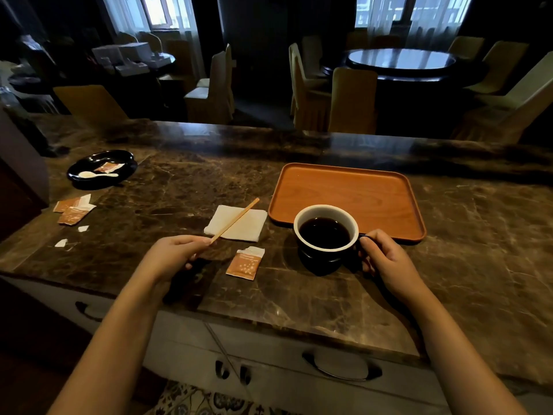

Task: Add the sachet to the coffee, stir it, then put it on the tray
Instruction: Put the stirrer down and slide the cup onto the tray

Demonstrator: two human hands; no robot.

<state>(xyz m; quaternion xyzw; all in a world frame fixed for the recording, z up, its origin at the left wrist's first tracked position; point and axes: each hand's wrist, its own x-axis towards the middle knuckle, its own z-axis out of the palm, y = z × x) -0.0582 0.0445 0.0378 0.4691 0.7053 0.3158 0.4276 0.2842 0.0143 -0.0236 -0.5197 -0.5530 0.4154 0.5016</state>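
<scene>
A dark cup (326, 232) with a white inside holds black coffee and stands on the marble counter, just in front of the wooden tray (353, 193). My right hand (386, 259) grips the cup's handle. My left hand (173, 254) pinches the near end of a thin wooden stir stick (236, 220), whose far end lies over a white napkin (238, 223). A torn-open orange sachet (245, 262) lies flat on the counter between my hands.
A black dish (119, 158) at the far left holds a white spoon and a sachet. Several torn sachets (73, 209) and paper scraps (61, 242) lie near the counter's left edge. Chairs and a round table stand beyond the counter.
</scene>
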